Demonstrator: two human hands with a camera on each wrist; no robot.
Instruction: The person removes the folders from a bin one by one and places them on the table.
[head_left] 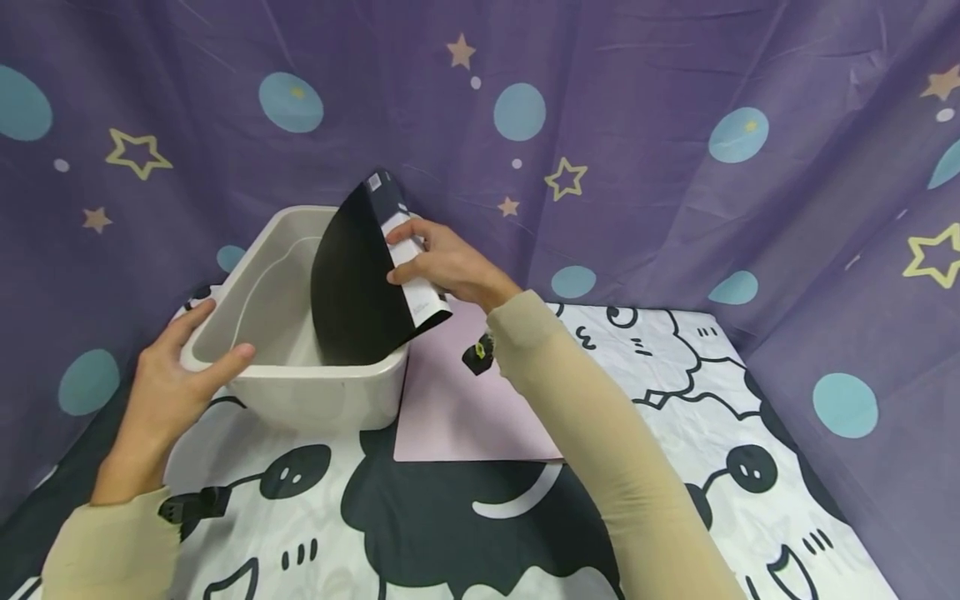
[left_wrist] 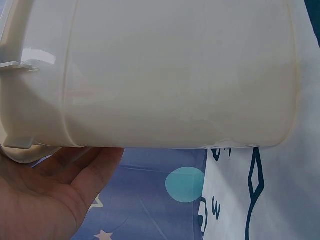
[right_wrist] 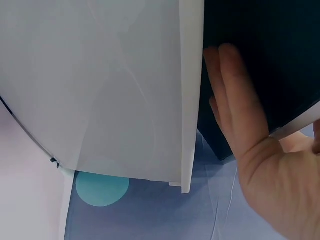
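A white plastic tub (head_left: 322,396) stands on the patterned cloth at left, its mouth facing up. My left hand (head_left: 176,371) grips its near-left corner, thumb over the rim. In the left wrist view, the fingers (left_wrist: 97,170) reach around the tub's rim. With my right hand (head_left: 450,262) I hold a black book-like item (head_left: 348,275) with a white and dark printed edge (head_left: 423,300). Its lower part reaches into the tub at the right side, tilted. In the right wrist view, straight fingers (right_wrist: 240,95) lie along its dark face.
A pale pink flat sheet or board (head_left: 465,408) lies on the cloth right of the tub. Behind hangs a purple curtain (head_left: 637,167) with stars and blue dots. The black-and-white printed cloth (head_left: 735,400) spreads over the surface to the right.
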